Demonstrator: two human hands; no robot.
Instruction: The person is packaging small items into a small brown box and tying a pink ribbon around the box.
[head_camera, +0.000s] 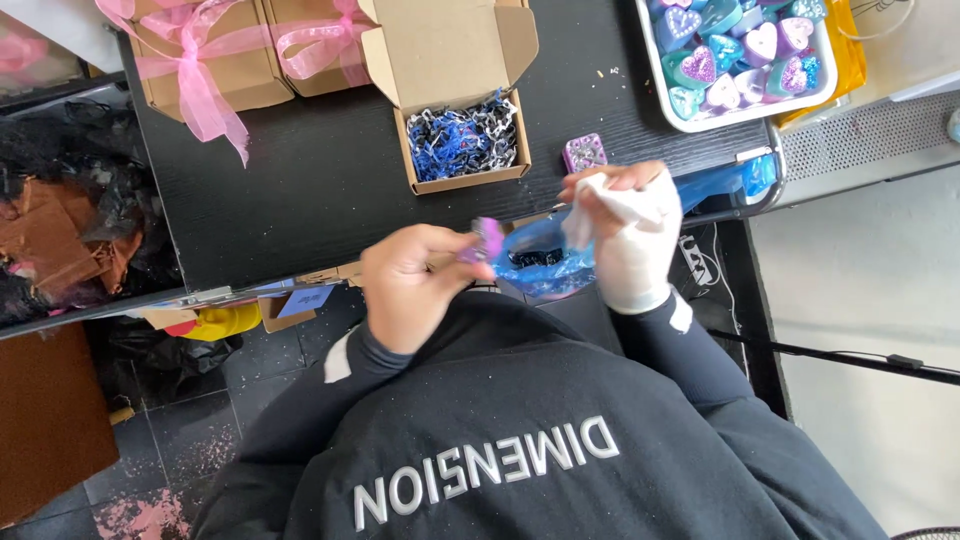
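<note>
Black sweatshirt sleeves fill the near edge of the view, and both hands are raised just above the lap, close together, so the work sits right under the eyes. The left hand is curled shut, thumb and forefinger pinching a small purple piece by its edge, which leaves its face free. The right hand, in a white glove, is closed on a bunched white cloth held beside the purple piece, near enough to rub it; whether the two touch I cannot tell. Between and under the hands hangs a crumpled blue plastic bag with something dark inside, likely kept there to catch what falls.

Beyond the hands runs the black tabletop. A purple square piece lies flat on it just past the right hand, within easy reach. Beside it, to the left, stands an open cardboard box with its flaps up, its floor padded with blue, black and white paper shreds, apparently a cushion for small goods. At the far right corner a white tray holds many glittery heart-shaped pieces in blue, teal and purple, packed side by side. At the far left, closed cardboard boxes tied with pink ribbon stand together, out of the way of the hands.
</note>
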